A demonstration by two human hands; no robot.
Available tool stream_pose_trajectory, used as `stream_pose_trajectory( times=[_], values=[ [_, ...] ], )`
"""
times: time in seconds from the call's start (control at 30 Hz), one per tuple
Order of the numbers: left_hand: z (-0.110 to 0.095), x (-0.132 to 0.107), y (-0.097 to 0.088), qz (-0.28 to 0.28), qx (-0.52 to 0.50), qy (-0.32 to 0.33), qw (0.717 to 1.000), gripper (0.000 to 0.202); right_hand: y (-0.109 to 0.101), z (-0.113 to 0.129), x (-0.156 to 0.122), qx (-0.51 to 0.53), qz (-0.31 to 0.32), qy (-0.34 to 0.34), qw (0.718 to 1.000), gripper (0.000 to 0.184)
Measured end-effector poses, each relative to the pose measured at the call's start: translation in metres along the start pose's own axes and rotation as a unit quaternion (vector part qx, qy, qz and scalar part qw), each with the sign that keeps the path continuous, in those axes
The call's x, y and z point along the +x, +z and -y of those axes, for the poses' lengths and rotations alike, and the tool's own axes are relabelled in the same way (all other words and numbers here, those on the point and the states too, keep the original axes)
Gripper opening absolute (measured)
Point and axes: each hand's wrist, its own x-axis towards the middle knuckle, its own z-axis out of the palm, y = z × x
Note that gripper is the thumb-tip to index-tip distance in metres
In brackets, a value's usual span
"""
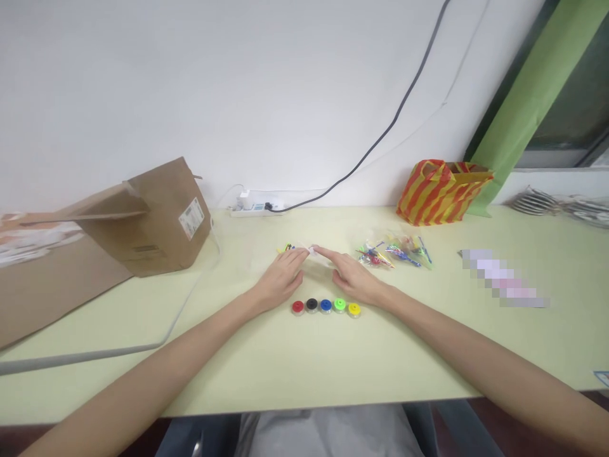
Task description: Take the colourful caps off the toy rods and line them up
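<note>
My left hand (280,279) and my right hand (354,276) come together over the middle of the table. At their fingertips lies a small whitish piece (312,250), too small to name. My left fingers are stretched out and reach its left side, thumb apart below. My right index finger points at it from the right, with the thumb apart. Behind the left fingers are small yellow and dark pieces (286,247), partly hidden. Nearer me stands a row of small round pieces with coloured tops: red (297,308), black (312,305), blue (326,306), green (339,305) and yellow (354,309).
Clear bags of colourful plastic parts (394,252) lie right of my hands. An open cardboard box (152,222) stands left, and a striped bag (440,193) back right. A power strip (259,209) with a black cable (375,143) is by the wall. A grey cord (164,339) crosses the left side.
</note>
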Motion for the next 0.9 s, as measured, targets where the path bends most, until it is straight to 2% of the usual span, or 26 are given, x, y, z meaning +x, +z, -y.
stream_pose_trajectory(
  times=[0.3, 0.43, 0.73, 0.9],
  values=[
    [0.001, 0.001, 0.001, 0.003, -0.007, -0.003, 1.0, 0.054, 0.003, -0.005, 0.003, -0.014, -0.002, 0.001, 1.0, 0.082],
    [0.0, 0.0, 0.002, 0.01, -0.013, 0.004, 1.0, 0.057, 0.004, -0.006, 0.003, -0.008, -0.013, -0.003, 1.0, 0.076],
    [-0.014, 0.004, -0.006, -0.012, -0.056, -0.002, 0.998, 0.059, -0.001, 0.005, 0.002, 0.004, -0.02, 0.018, 1.0, 0.06],
    [-0.018, 0.009, -0.005, -0.023, -0.038, -0.004, 0.999, 0.063, -0.002, 0.015, 0.006, 0.062, -0.032, 0.045, 0.997, 0.055]
  ],
)
